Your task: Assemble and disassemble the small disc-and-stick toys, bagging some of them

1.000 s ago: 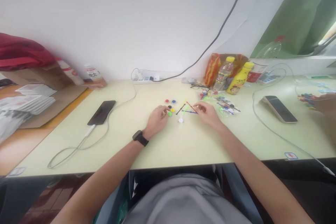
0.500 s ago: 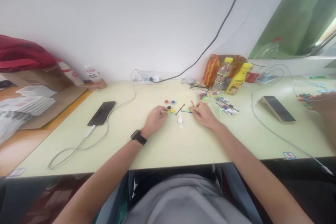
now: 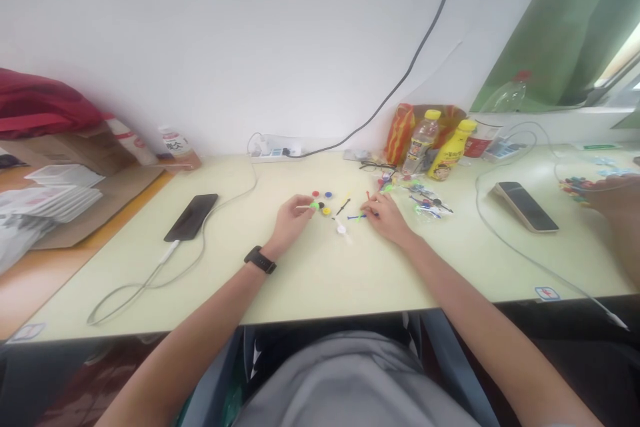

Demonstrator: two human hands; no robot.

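My left hand [image 3: 294,219], wearing a black watch [image 3: 261,259], has thumb and forefinger pinched on a small round green plastic piece [image 3: 315,205]. Just past those fingertips lie a black disc [image 3: 322,205], a yellow disc [image 3: 327,211], a red disc [image 3: 315,194] and a blue disc [image 3: 328,195]. Pinched fingers of my right hand [image 3: 386,216] close over a thin blue plastic stick [image 3: 353,217], with a green bit by it. Between the hands are a black stick [image 3: 343,206] and a white round piece [image 3: 341,230]. A red stick [image 3: 368,195] shows beyond the right fingers.
Bagged plastic parts [image 3: 430,203] lie right of my right hand, with bottles [image 3: 450,153] and glasses [image 3: 377,165] behind. A phone [image 3: 191,217] on a cable is at left. On the right stand a handheld device [image 3: 527,207] and another person's hand [image 3: 617,193] with colourful beads.
My left hand has drawn slightly left, and the round green piece now shows at its fingertips. The blue stick has shifted a little with my right fingers.
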